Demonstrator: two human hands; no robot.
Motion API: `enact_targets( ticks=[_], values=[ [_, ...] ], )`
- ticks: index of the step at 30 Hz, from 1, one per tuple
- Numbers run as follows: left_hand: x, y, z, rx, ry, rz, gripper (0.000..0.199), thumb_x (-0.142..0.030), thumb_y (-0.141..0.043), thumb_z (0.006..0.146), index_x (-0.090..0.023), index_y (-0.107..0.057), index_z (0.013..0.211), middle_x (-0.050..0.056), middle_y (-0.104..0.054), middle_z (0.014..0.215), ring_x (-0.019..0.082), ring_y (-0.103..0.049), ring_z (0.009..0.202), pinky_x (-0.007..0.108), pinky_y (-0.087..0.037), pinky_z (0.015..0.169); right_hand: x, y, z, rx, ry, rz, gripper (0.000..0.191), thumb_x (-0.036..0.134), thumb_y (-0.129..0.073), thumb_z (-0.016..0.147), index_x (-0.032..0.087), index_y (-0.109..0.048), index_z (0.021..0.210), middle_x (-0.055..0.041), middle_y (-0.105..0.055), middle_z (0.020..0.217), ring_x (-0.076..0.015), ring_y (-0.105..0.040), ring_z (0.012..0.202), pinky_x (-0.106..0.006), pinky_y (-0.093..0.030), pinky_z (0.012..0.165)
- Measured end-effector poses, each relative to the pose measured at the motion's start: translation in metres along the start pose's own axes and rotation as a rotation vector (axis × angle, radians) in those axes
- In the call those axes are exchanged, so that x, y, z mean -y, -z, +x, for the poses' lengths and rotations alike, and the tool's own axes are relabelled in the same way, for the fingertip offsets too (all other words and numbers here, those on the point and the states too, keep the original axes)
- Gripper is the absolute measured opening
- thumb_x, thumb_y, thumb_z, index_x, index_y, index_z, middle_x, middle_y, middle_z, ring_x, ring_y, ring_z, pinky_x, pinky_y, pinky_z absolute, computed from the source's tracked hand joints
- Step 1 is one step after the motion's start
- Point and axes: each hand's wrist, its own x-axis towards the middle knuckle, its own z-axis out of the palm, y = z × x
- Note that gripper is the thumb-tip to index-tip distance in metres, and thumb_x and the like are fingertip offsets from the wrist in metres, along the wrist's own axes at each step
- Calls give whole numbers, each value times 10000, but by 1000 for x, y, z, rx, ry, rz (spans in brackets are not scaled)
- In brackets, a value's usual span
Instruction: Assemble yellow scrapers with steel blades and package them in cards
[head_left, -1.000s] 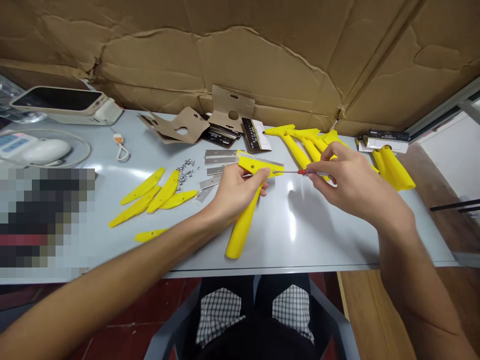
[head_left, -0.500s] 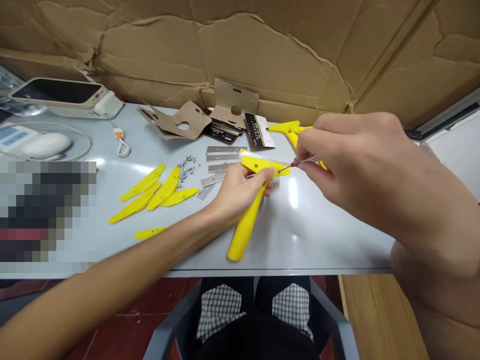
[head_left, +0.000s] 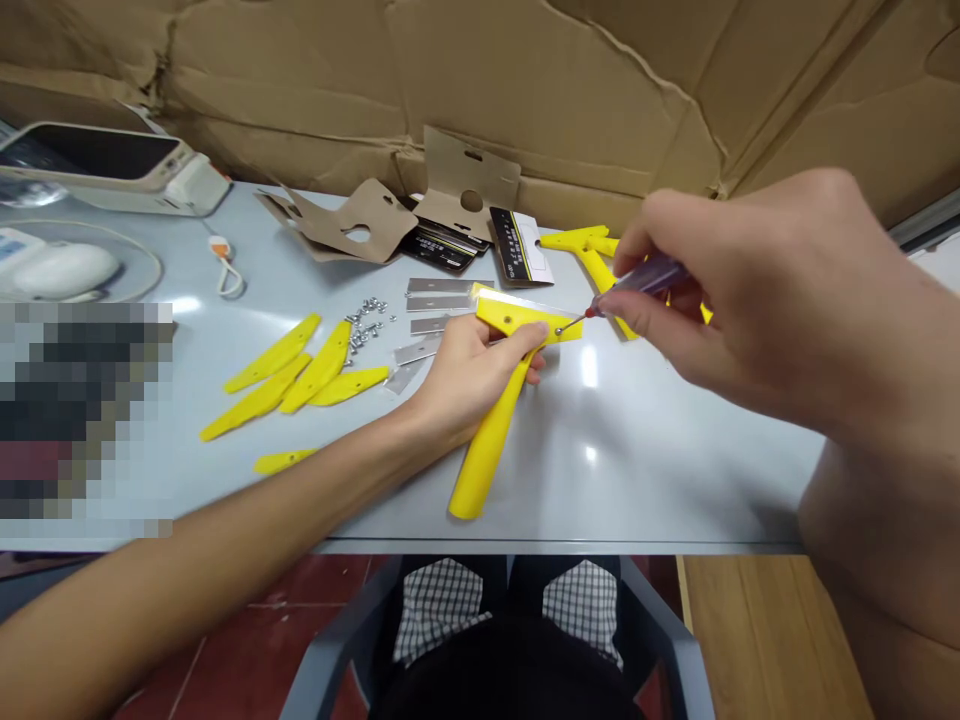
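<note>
My left hand (head_left: 487, 370) is closed around the neck of a yellow scraper (head_left: 491, 440), thumb pressed on its head. A thin metal blade (head_left: 525, 301) shows along the head's far edge. In my right hand (head_left: 720, 290) is a screwdriver (head_left: 646, 278) with a purplish handle, its tip on a screw (head_left: 559, 331) at the right end of the scraper head. To the left lie several yellow clamp plates (head_left: 274, 355), a scatter of small screws (head_left: 364, 328) and several flat blades (head_left: 439, 303). More yellow scrapers (head_left: 577, 240) lie behind my right hand, partly hidden.
Folded cardboard packaging (head_left: 349, 225) and a black-and-white card (head_left: 519, 247) lie at the back, before a tall cardboard wall (head_left: 300, 80). At the left are a handheld device (head_left: 97, 155), a white mouse (head_left: 64, 270) and a cable. The table's front edge (head_left: 562, 547) is near my lap.
My right hand has turned at the wrist and shows more of the screwdriver handle. The tip stays on the screw, and my left hand keeps its hold. The whole view has shifted slightly.
</note>
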Motion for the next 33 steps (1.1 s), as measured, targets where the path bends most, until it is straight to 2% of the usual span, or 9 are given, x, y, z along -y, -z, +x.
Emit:
enact_targets(
  ticks=[3, 8, 13, 16, 19, 21, 25, 29, 33],
  values=[
    [-2, -1, -2, -3, 1, 22, 167, -207, -761, 909, -127, -712, 771, 34, -668, 676, 118, -585, 578, 241, -509, 585, -3, 0, 3, 87, 60, -164, 196, 377, -500, 1045, 310, -667, 968, -77, -666, 764, -308, -609, 666, -448, -373, 621],
    [0, -1, 0, -15, 5, 18, 166, -230, -776, 891, -135, -704, 775, 37, -665, 682, 129, -600, 593, 252, -528, 602, -7, -2, 4, 109, 140, -8, 169, 312, -521, 1003, 340, -623, 1134, -40, -718, 941, -264, -632, 696, -426, -412, 658],
    [1, 1, 0, -10, -10, 44, 188, -270, -790, 890, -137, -712, 784, 39, -665, 691, 135, -612, 613, 251, -527, 606, -5, 1, 10, 112, 29, -66, 165, 435, -551, 1014, 338, -684, 1004, -66, -708, 796, -335, -680, 804, -463, -440, 757],
    [1, 1, -1, 7, -11, 38, 193, -257, -781, 893, -137, -704, 762, 37, -660, 683, 134, -605, 613, 250, -524, 603, -2, 2, 12, 111, -30, -112, 327, 505, -462, 1056, 288, -679, 942, -79, -646, 716, -321, -616, 690, -458, -406, 703],
    [0, 0, -2, 5, -11, 31, 172, -227, -763, 895, -137, -706, 760, 35, -660, 677, 130, -603, 609, 250, -528, 607, -1, 1, 12, 107, -13, -21, 331, 385, -371, 1086, 238, -667, 1106, -50, -630, 736, -267, -559, 613, -417, -377, 650],
    [-1, 0, -2, 3, -12, 35, 161, -228, -763, 898, -136, -717, 774, 35, -666, 680, 132, -609, 611, 254, -539, 617, -3, 1, 13, 70, 28, 51, 292, 258, -408, 1050, 237, -654, 1205, -38, -669, 828, -249, -625, 686, -389, -407, 675],
    [-1, 0, -3, 6, -4, 29, 166, -253, -784, 894, -137, -731, 788, 35, -672, 683, 137, -619, 614, 259, -552, 620, -7, 1, 16, 27, 69, -30, 214, 310, -481, 1050, 298, -694, 1073, -28, -702, 861, -277, -707, 822, -414, -467, 780],
    [-2, 0, -3, -4, 1, 20, 170, -246, -785, 900, -135, -731, 784, 39, -673, 687, 130, -614, 612, 245, -543, 604, -7, 1, 10, 92, 74, -166, 264, 440, -424, 1052, 348, -672, 1060, -43, -633, 732, -307, -655, 716, -436, -387, 679],
    [-4, -1, -2, -27, -2, 1, 175, -235, -781, 902, -142, -718, 768, 39, -665, 683, 126, -609, 603, 239, -539, 592, -8, 2, -4, 103, 59, -31, 243, 439, -577, 951, 368, -618, 1179, -27, -647, 791, -267, -546, 602, -424, -299, 617]
  ],
)
